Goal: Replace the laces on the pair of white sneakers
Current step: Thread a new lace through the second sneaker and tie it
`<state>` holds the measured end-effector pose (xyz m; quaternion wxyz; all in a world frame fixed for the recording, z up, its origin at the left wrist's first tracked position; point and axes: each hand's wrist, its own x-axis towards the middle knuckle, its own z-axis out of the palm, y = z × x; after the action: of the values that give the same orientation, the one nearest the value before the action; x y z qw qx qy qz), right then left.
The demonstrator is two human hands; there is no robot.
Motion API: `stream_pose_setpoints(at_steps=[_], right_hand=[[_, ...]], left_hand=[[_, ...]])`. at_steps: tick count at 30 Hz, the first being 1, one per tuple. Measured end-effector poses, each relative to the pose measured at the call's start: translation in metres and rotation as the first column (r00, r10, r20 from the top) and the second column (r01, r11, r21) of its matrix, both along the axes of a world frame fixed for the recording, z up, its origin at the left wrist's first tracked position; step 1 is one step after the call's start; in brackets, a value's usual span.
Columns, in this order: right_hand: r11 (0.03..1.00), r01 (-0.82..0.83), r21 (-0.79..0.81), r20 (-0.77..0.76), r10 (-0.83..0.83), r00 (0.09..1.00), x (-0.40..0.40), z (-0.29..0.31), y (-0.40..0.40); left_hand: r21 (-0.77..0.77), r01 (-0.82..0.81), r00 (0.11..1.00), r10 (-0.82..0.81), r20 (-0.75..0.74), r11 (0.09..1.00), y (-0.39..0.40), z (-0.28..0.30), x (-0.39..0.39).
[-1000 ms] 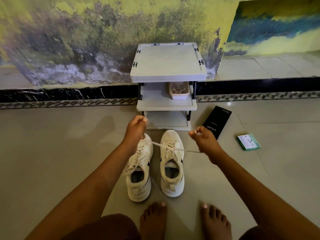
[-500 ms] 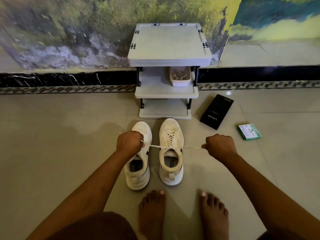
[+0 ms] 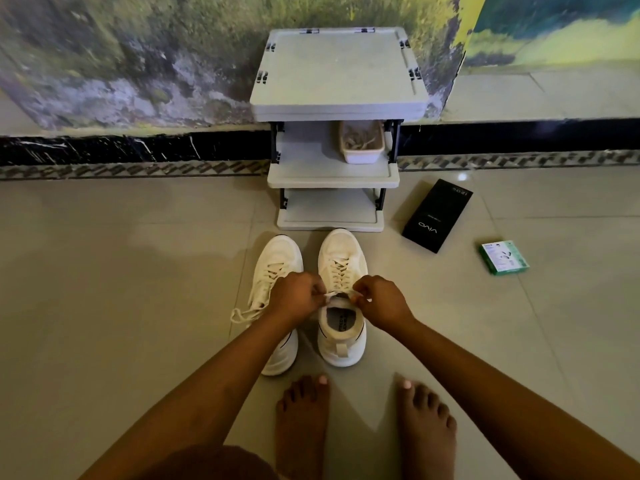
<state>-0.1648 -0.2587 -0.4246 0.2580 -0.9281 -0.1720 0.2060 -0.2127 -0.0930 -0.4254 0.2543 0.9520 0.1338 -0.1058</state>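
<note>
Lying on the floor tiles (image 3: 104,289), just left of the left hand: a loose loop of cream lace (image 3: 242,311), trailing off the side of the left sneaker (image 3: 275,268). Standing upright, toe pointing away from the hands; white mesh upper, laces crossing loosely over the tongue, heel partly hidden under the left forearm.

Curling inward over the gap between the two shoes: left hand (image 3: 298,297), fingertips pinching one end of the white lace (image 3: 337,295) at the collar of the right sneaker (image 3: 342,299).

Sitting directly beneath and between both hands: right sneaker, white, neatly criss-crossed laces running up to the top eyelets, dark trim line along the collar, printed insole showing inside, pull tab at the heel. Standing just beside the left sneaker, sides nearly touching.

Curling likewise, knuckles up: right hand (image 3: 379,301), pinching the other end of the same lace, close to the left hand.

Standing beyond the hands, past the toes: grey three-tier rack (image 3: 334,109), holding a small white tray (image 3: 362,147) on its middle shelf.

Lying right of the right hand: black box (image 3: 437,216), then, farther right, green box (image 3: 504,258).

Resting nearer than the hands: two bare feet (image 3: 363,427).
</note>
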Motion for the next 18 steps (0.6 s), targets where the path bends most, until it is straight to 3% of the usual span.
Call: stream_pose_setpoints(at_steps=[5,9,15,18], right_hand=[[0.997,0.077,0.015,0.024,-0.077,0.997,0.008,0.002,0.002],[0.998,-0.003,-0.058,0.045,0.006,0.999,0.014,0.009,-0.007],[0.97,-0.09,-0.226,0.053,0.105,0.993,0.01,0.006,-0.018],[0.983,-0.088,-0.16,-0.113,0.071,0.991,0.011,0.009,-0.017]], left_hand=[[-0.038,0.026,0.996,-0.022,0.086,0.999,-0.001,0.006,0.002],[0.138,0.036,0.991,-0.054,0.126,0.99,0.001,0.016,0.004],[0.167,0.031,0.999,-0.032,0.004,0.985,-0.005,0.007,-0.003],[-0.018,-0.003,0.999,0.003,-0.037,1.0,0.0,0.009,0.001]])
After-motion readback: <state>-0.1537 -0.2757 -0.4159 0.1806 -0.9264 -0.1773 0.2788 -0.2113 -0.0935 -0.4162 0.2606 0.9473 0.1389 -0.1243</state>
